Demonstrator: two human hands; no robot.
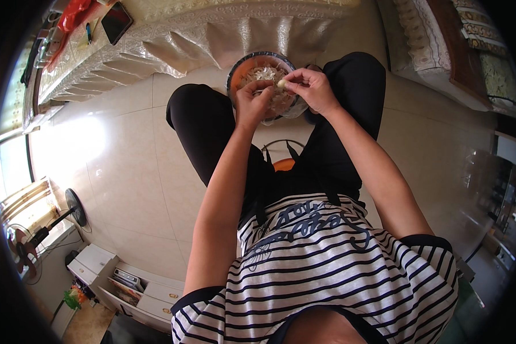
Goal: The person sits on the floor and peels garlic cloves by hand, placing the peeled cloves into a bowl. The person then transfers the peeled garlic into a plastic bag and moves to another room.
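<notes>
My right hand (311, 88) pinches a small pale clove, which looks like peeled garlic (282, 83), between thumb and fingertips. Close to its left, my left hand (254, 101) is curled with thumb and index finger near each other; whether something small sits between them cannot be made out. Both hands are above a round bin (241, 65) with an orange inside and a dark rim, standing between my knees. A clear plastic liner (296, 109) hangs over its near edge. Thin whitish peelings (264, 73) lie in the bin, partly hidden by my hands.
Beyond the bin stands a table with a shiny patterned cloth (176, 47), holding a phone (117, 22), a pen (88, 33) and a red plastic bag (75, 15). A wooden piece of furniture with lace covers (425, 43) is at upper right. A fan (75, 207) stands at left.
</notes>
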